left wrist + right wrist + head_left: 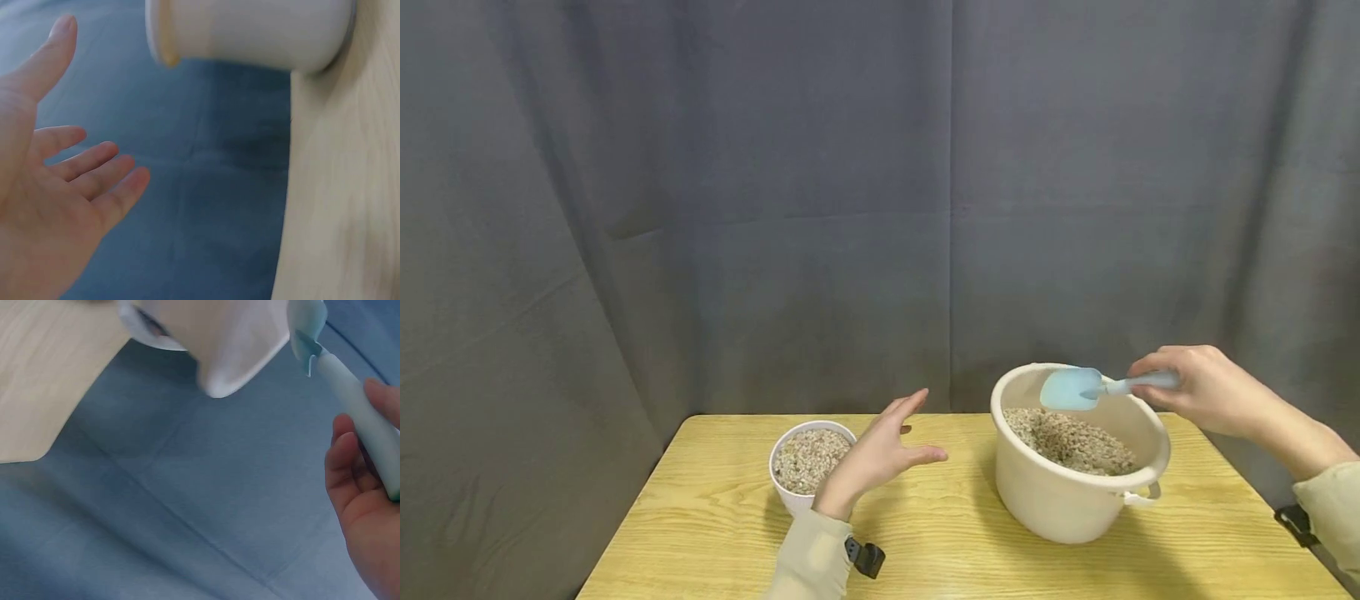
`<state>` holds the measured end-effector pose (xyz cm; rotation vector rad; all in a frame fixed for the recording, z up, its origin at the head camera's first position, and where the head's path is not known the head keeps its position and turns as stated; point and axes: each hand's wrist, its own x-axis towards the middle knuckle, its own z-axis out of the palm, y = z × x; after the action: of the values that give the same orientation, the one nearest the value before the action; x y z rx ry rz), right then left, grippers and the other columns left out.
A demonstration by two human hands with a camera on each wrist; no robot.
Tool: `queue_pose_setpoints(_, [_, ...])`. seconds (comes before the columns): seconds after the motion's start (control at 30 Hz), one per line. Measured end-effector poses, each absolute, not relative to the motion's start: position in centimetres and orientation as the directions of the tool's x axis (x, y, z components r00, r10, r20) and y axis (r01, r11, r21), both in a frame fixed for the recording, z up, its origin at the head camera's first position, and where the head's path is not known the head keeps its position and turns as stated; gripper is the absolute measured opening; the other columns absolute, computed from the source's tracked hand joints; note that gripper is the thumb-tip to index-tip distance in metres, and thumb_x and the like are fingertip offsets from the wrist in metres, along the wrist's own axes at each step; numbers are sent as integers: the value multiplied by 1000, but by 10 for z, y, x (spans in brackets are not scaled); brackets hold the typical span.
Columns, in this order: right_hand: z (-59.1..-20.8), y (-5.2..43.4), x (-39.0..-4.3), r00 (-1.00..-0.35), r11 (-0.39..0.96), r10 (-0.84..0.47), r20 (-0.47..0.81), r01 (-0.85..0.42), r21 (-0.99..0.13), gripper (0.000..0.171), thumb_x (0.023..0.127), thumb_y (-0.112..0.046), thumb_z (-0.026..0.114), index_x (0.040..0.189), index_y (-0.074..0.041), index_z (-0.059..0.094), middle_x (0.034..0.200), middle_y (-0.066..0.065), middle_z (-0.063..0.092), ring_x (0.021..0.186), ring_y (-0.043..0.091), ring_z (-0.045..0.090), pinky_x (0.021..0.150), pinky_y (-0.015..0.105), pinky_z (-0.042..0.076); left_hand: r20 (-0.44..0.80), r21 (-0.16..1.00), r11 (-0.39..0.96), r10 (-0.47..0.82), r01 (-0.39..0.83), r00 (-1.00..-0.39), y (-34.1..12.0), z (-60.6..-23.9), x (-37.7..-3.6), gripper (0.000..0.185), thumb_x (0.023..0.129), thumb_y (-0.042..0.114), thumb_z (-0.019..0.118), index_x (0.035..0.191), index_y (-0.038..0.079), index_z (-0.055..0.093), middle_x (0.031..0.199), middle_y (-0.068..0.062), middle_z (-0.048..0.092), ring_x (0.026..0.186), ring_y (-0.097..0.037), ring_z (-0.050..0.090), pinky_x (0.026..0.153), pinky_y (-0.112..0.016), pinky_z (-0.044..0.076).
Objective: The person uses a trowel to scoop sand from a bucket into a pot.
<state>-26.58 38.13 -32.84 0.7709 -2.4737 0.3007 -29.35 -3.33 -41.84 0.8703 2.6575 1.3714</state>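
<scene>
A cream pot (1060,500) with handles stands at the right of the wooden table (715,525), partly filled with brownish grain. My right hand (1198,387) grips the handle of a light blue scoop (1075,387), whose blade hangs over the pot's far rim. In the right wrist view the scoop (356,406) lies across my fingers (350,469) beside the pot (231,344). A small white bowl (790,492) of the same grain sits left of centre. My left hand (880,454) hovers just right of the bowl, fingers spread and holding nothing; the left wrist view shows its open palm (56,206).
A grey-blue curtain (820,208) hangs close behind the table and drapes down on both sides. The table's front and left edges lie near my arms. Bare wood shows between bowl and pot and in front of them.
</scene>
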Motion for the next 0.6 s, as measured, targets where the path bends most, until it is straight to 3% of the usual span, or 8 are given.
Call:
queue_pose_setpoints(0.33, [-348,398,-270,-796,837,-473,378,-540,-91,19,73,-7,84,88,-12,74,84,-9,66,73,9,60,58,31,51,200,817,381,517,434,-832,13,-434,-308,90,82,40,79,154,13,31,150,-9,40,135,-24,40,106,-36,42])
queue_pose_setpoints(0.6, [-352,399,-273,-857,859,-454,245,-494,-136,16,75,-6,81,86,-12,72,81,-8,66,72,8,60,58,30,51,143,872,342,507,351,-850,40,-440,-308,90,82,42,78,154,17,31,151,-7,39,135,-21,41,104,-35,44])
